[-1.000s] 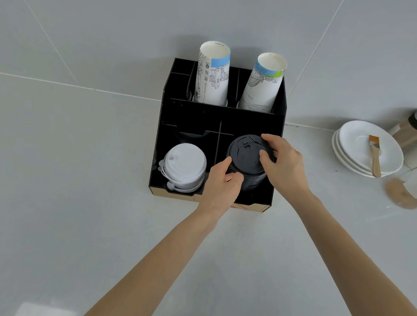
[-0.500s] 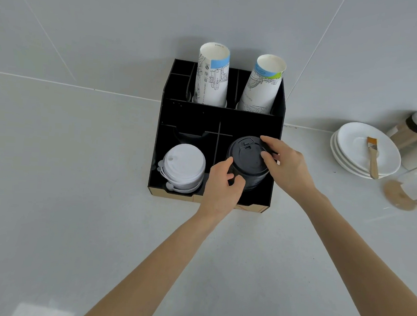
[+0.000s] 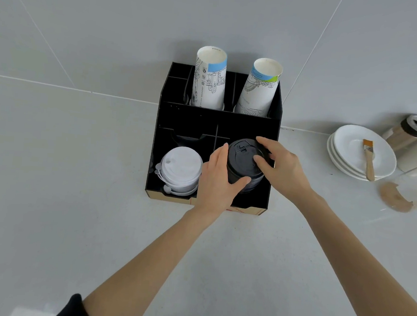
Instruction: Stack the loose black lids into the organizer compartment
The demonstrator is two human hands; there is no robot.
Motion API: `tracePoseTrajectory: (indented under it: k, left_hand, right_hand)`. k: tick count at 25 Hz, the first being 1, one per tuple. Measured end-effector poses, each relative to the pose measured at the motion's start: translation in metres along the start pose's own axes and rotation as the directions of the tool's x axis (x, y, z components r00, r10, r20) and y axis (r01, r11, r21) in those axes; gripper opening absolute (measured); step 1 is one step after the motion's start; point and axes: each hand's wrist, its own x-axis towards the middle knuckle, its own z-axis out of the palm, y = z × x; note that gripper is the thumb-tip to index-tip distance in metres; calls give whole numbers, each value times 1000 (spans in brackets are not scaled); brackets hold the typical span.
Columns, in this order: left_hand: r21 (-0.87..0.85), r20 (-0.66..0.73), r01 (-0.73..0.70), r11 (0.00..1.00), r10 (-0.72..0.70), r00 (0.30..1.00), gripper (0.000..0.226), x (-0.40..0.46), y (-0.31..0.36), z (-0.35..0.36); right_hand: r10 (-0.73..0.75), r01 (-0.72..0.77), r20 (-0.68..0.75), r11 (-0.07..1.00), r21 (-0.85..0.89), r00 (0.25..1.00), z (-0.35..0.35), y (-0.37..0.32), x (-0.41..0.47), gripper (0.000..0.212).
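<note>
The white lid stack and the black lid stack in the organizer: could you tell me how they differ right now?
The white lid stack sits in the front left compartment of the organizer; the black lid stack sits in the front right one. The white lid stack is untouched, while the left hand and right hand clasp the black lid stack from both sides. White lids show small side tabs; black lids show none. Both are round lids, stacked top up.
</note>
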Motion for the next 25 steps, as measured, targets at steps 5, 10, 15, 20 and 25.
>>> tracePoseTrajectory:
  k: [5, 10, 15, 20, 25]
  left_hand:
    - [15, -13, -4, 1000, 4, 1000, 72, 4, -5, 1]
    - [-11, -52, 12, 1000, -12, 999, 70, 4, -4, 7]
    - [-18, -62, -10, 1000, 8, 998, 68, 5, -6, 6]
    - [-52, 13, -6, 999, 7, 1000, 62, 5, -5, -5]
    - [28, 103, 22, 999, -24, 994, 66, 9, -1, -22]
  right_hand:
    - [-17, 15, -52, 1000, -23, 998, -1, 5, -12, 45]
    - [22, -22, 7, 1000, 3, 1000, 2, 6, -12, 43]
    - [37, -36, 29, 999, -32, 999, 2, 9, -8, 42]
    - [51, -48, 40, 996, -73, 998, 0, 4, -9, 43]
    - [62, -62, -14, 995, -83, 998, -4, -6, -9, 47]
